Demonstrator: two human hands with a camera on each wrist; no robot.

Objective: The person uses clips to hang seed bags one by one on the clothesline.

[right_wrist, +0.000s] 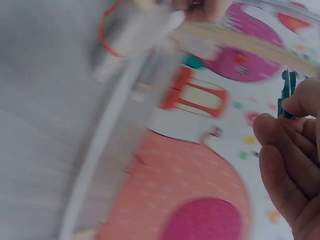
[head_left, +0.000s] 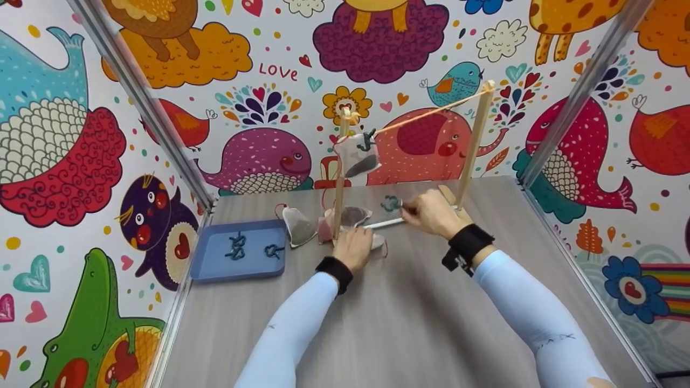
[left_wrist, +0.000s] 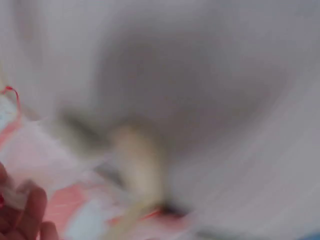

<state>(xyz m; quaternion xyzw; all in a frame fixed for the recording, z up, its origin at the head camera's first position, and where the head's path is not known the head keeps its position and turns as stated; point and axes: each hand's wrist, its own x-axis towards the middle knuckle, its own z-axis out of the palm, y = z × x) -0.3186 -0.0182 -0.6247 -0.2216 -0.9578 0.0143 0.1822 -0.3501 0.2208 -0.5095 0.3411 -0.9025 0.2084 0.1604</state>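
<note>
My right hand pinches a dark green clip between thumb and fingertips, above the white rod of a small drying rack. Just in front of the rack's left post, my left hand holds a pale sachet with a red string, much like a tea bag. Another sachet hangs from the orange cord, held by a second dark green clip. In the left wrist view, only some left fingers show at the lower left edge, and much is blurred.
A blue tray holding several dark green clips lies left of the rack. Sachets with dark or reddish filling, one beside the tray, lie about the left post. The right post stands behind my right hand. Patterned walls enclose the table.
</note>
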